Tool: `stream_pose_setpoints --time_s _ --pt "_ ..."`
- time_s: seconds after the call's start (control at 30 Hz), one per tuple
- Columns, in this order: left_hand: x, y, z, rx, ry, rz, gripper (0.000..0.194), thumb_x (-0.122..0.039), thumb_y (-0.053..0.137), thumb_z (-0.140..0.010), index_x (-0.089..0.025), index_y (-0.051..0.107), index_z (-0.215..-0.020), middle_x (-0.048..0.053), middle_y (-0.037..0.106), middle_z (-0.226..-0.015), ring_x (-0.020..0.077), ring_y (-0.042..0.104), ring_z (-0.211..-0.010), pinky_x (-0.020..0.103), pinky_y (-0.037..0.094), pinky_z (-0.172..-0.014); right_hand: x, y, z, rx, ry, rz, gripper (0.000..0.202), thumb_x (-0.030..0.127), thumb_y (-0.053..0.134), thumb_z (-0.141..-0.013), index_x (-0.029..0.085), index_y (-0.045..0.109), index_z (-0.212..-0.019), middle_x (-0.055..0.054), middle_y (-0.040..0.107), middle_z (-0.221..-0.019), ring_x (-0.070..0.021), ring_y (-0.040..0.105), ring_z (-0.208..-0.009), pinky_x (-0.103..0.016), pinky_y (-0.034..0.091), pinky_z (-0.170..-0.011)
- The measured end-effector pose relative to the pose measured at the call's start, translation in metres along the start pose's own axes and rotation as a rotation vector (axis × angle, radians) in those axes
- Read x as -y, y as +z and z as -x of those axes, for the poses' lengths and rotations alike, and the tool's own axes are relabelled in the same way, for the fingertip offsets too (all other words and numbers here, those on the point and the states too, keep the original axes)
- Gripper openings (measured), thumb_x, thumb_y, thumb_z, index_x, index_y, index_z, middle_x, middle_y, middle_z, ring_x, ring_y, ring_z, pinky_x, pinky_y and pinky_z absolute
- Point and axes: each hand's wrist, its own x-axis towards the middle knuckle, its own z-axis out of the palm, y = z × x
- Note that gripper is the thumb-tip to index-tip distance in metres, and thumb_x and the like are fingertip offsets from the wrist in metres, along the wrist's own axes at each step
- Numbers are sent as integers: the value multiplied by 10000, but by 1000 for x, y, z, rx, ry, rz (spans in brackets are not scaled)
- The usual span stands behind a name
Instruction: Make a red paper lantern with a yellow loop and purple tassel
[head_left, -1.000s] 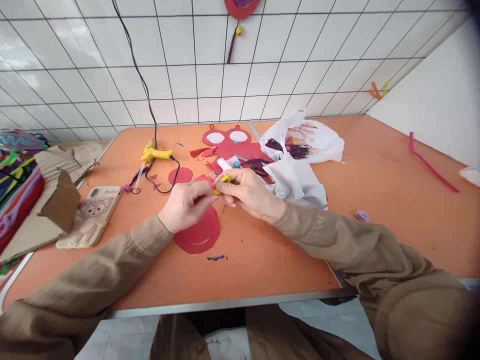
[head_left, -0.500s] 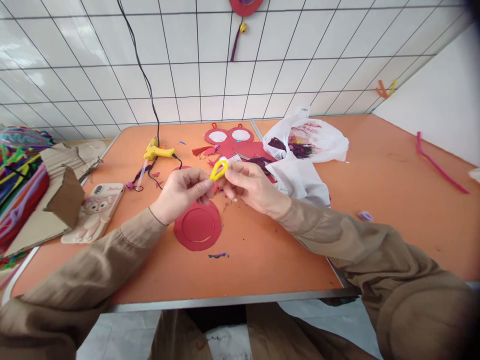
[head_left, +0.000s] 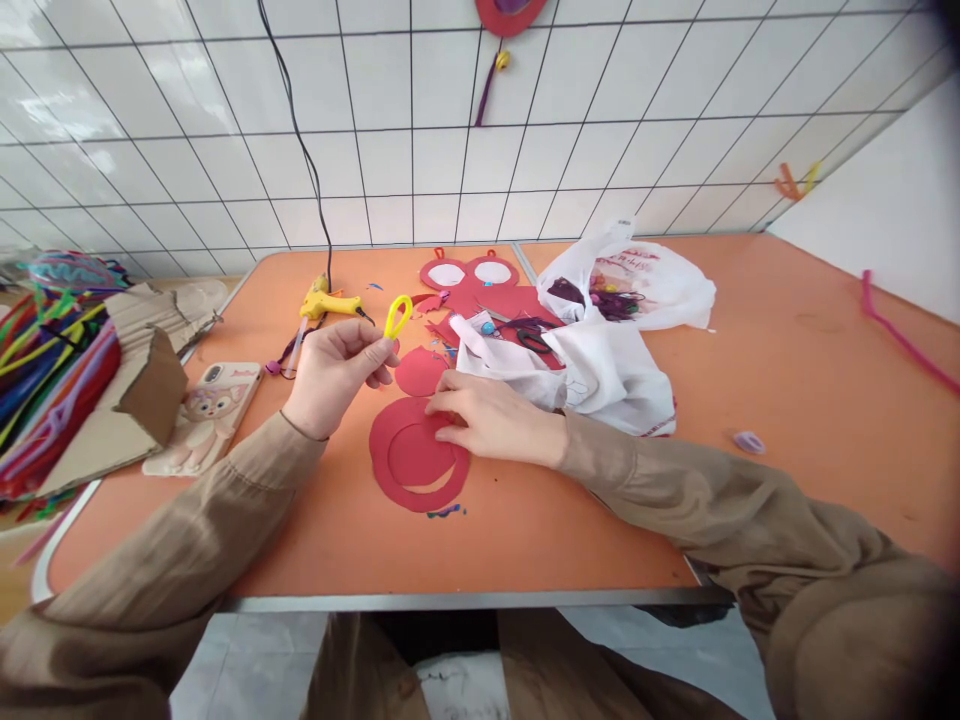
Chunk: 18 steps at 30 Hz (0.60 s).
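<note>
Pinched upright in my left hand (head_left: 341, 365) is a fuzzy yellow pipe cleaner loop (head_left: 400, 316), held clear of the orange table. My right hand (head_left: 499, 415) is low over the table, with its fingers and thumb gripping the upper right edge of a red paper ring (head_left: 382, 462). A red paper disc (head_left: 416, 455) lies inside that ring, with a crescent of table visible between them at the lower right. Just behind the ring is a smaller red paper circle (head_left: 421, 371).
A yellow hot glue gun (head_left: 328, 304) and a phone (head_left: 206, 420) lie left, beside cardboard and colourful pipe cleaners (head_left: 52, 390). White plastic bags (head_left: 607, 365), dark scissors (head_left: 534, 342) and red paper cut-outs (head_left: 487, 300) are behind my hands. A purple tape roll (head_left: 748, 442) lies right.
My right hand has let go of the yellow loop and come down onto the red paper ring. The gap between ring and disc has widened. My left hand keeps the loop.
</note>
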Motion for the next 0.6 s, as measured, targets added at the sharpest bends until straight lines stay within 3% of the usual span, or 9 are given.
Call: stream_pose_setpoints --time_s 0.17,0.3,0.4,0.6 --pt "12 1 0 43 -69 12 202 -277 765 -686 -146 612 -680 15 664 -579 101 608 -488 201 477 -466 3 -2 0 -33 91 62 287 361 673 -868 140 689 -1050 -122 623 -1073 -250 614 -991 -346 472 -797" --pt "17 2 0 85 -80 16 257 -323 748 -727 -162 562 -653 0 626 -541 87 583 -469 185 457 -456 4 -1 0 -17 102 49 172 291 698 -848 156 679 -953 -95 634 -1039 -216 625 -937 -314 458 -762" --pt "17 1 0 54 -67 30 304 -370 708 -777 -173 522 -638 -13 588 -521 78 553 -445 182 422 -434 5 -1 0 -18 124 -29 102 246 699 -839 164 658 -883 -67 637 -980 -192 620 -902 -299 442 -754" --pt "21 1 -1 30 -120 102 343 -399 638 -816 -179 480 -605 -33 526 -518 88 552 -427 193 389 -409 3 0 0 -33 155 5 236 311 704 -837 141 640 -988 -100 637 -1064 -222 613 -934 -319 433 -757"
